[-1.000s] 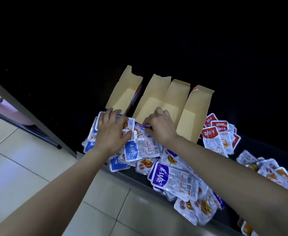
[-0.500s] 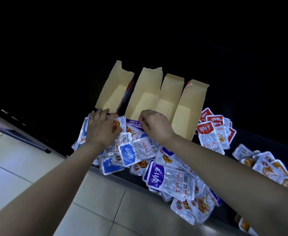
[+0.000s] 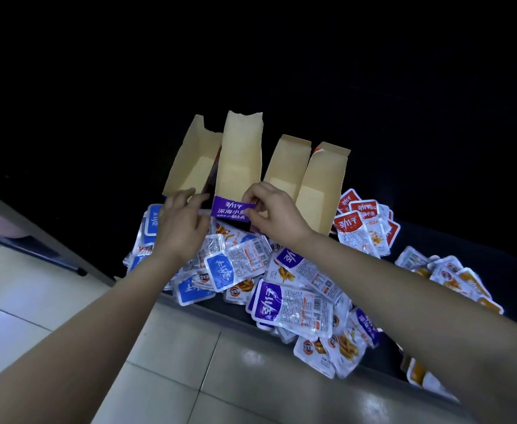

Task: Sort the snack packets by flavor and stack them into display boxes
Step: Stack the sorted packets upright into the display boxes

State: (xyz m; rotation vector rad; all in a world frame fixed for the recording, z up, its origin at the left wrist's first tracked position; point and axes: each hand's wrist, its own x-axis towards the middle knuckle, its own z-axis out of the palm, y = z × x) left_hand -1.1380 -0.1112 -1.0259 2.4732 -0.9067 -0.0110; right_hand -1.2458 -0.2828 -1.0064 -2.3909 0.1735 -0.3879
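Note:
Several open cardboard display boxes stand in a row on a dark counter. My right hand point(image 3: 271, 214) pinches the purple front lip of the second box point(image 3: 240, 166), which stands raised above the packets. My left hand point(image 3: 182, 224) touches that box's left front corner, fingers curved; whether it grips is unclear. The left box point(image 3: 194, 162) leans beside it, and two more boxes point(image 3: 323, 185) stand to the right. Below the hands lie blue packets point(image 3: 220, 270) and purple packets point(image 3: 291, 304) in a heap.
Red packets point(image 3: 359, 231) are piled right of the boxes, orange packets point(image 3: 453, 276) farther right. The counter's front edge point(image 3: 190, 301) runs diagonally, with packets hanging over it. Pale floor tiles point(image 3: 52, 301) lie below left. The background is black.
Both hands came up off the packet heap to the second box. That box now stands taller and shows its purple front, lifted out of the row.

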